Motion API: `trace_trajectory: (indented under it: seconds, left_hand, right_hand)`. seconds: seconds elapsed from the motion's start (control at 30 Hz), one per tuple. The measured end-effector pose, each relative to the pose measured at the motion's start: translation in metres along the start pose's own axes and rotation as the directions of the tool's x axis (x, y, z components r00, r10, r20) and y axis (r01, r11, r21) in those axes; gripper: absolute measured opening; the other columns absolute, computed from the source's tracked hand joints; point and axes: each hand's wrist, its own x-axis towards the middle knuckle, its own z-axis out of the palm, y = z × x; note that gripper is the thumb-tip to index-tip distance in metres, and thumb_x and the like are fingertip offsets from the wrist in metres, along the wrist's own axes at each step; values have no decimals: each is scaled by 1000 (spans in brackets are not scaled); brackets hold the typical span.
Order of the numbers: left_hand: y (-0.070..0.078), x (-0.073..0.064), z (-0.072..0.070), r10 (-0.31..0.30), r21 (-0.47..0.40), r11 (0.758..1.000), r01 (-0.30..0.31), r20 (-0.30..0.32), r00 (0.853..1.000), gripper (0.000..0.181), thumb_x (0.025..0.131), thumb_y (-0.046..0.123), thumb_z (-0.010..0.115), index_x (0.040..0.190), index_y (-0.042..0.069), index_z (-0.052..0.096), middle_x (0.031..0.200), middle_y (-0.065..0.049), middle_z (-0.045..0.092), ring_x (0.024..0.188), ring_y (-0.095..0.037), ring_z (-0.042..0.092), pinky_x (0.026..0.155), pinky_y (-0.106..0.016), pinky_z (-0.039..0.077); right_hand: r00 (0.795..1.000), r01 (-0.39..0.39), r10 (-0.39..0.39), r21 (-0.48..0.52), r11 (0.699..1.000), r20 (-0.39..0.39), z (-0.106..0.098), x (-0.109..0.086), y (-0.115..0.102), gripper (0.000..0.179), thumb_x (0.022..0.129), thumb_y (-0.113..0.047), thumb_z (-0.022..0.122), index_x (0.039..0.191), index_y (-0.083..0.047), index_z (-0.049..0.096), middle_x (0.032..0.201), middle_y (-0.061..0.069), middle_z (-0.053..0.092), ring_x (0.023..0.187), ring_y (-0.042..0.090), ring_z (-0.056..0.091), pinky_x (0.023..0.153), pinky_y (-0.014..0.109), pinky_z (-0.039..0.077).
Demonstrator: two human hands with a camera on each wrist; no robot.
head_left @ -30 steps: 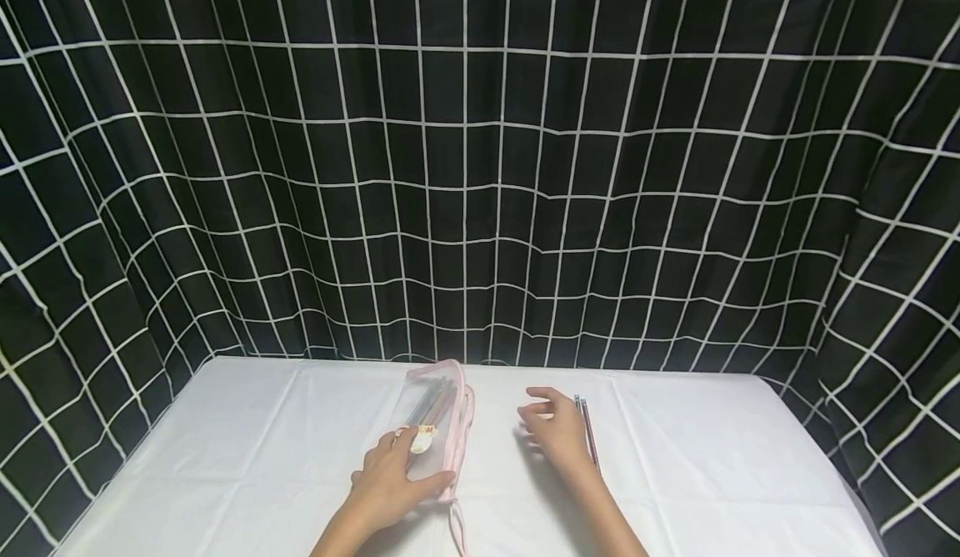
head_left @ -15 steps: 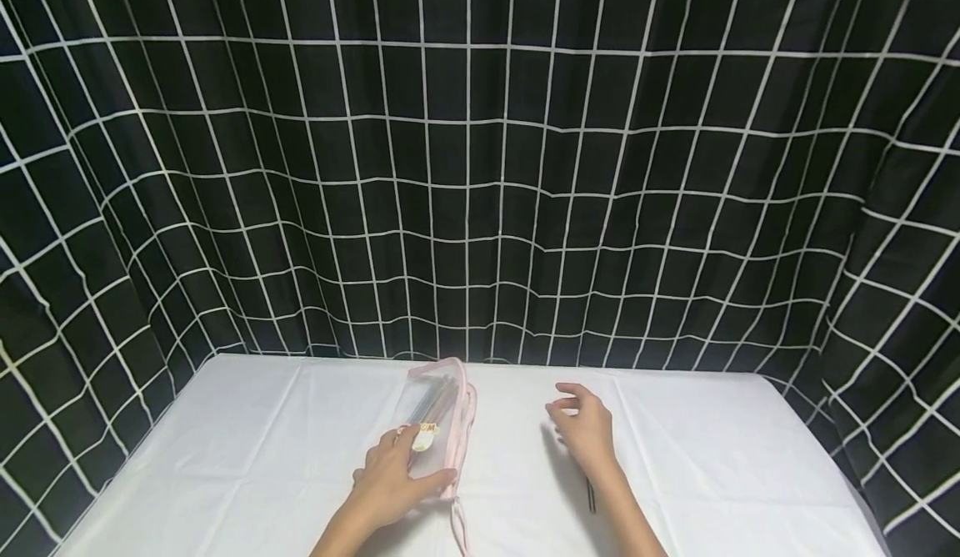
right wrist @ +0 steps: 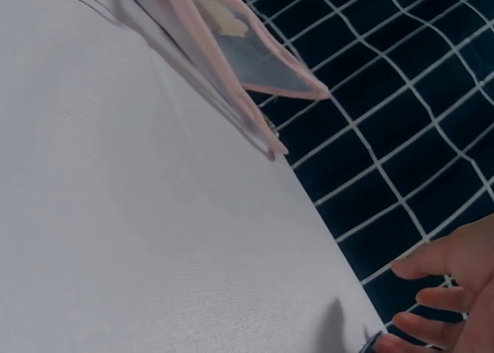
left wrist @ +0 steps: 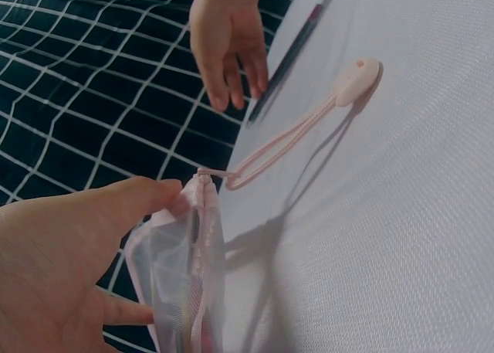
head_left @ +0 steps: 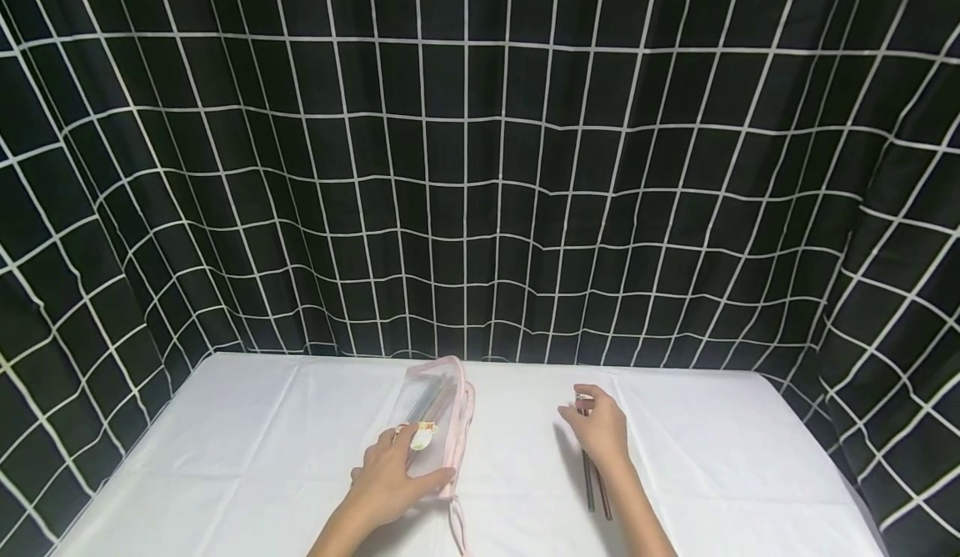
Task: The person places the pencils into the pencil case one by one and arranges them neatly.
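A translucent mesh pencil case [head_left: 438, 407] with pink trim lies on the white table, several long thin pencils showing inside. My left hand [head_left: 390, 478] holds its near end, thumb at the zipped edge and fingers on the mesh side. Close to the thumb, a pink cord with a pull tab [left wrist: 357, 81] hangs from the zip. To the right, my right hand [head_left: 602, 432] is over a dark pencil [head_left: 588, 482] and a reddish-brown pencil [head_left: 603, 494], its fingers loosely bent. In the right wrist view, the lower fingertips are beside a dark pencil end [right wrist: 372, 341]; contact is unclear.
A white cloth covers the table [head_left: 225, 440]. Behind its far edge and along both sides hangs a black curtain [head_left: 480, 165] with a white grid.
My right hand has shifted right, across the two loose pencils, whose near ends now show left of the forearm. The left hand has stayed on the pencil case.
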Motion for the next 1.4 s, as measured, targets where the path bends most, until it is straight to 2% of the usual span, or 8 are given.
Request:
trace_trajectory:
  seconds: [0.17,0.43,0.7,0.87,1.07,1.4]
  left_hand:
    - [-1,0,2,0,6,1000,0,-1,1000,89,84,57,79,150,5,52,148,-28,52,133,-54,50,91,-78,42]
    - [0,-1,1,-1,16,1000,1,8,1000,90,84,57,79,151,3,51,149,-31,50,134,-57,48,92,-80,41]
    - [1,1,-1,-7,22,1000,7,18,1000,93,84,57,80,152,1,50,150,-33,48,135,-60,46,95,-84,37]
    - [0,1,-1,-3,23,1000,2,18,1000,94,84,57,80,153,1,50,150,-33,49,134,-60,47,94,-85,37]
    - [1,1,-1,2,24,1000,-2,14,1000,93,83,58,79,152,2,51,149,-32,49,134,-59,48,93,-82,40]
    - [2,-1,-1,-1,21,1000,1,17,1000,93,83,58,79,152,2,51,147,-31,50,133,-57,49,93,-81,40]
  right_hand:
    - [1000,-8,8,-12,1000,-2,-1,0,3,50,94,-10,72,135,15,58,120,37,68,115,53,67,99,63,53]
    - [1000,-16,16,10,1000,7,0,-2,1,52,92,-9,75,134,16,58,113,36,69,103,49,70,84,53,61]
    - [999,-11,10,22,1000,36,2,-2,-1,51,89,-5,76,132,17,59,107,34,71,94,44,73,74,44,64]
    - [998,-25,23,25,999,63,4,-3,-1,51,89,-3,76,133,17,59,105,32,71,83,36,74,68,38,64]
    - [996,-36,35,13,999,82,8,-4,0,54,85,-2,79,132,17,60,98,26,73,77,29,74,67,37,64]
    - [995,-10,13,-31,999,95,14,-5,4,54,78,-4,85,124,16,65,79,12,71,68,19,64,62,31,55]
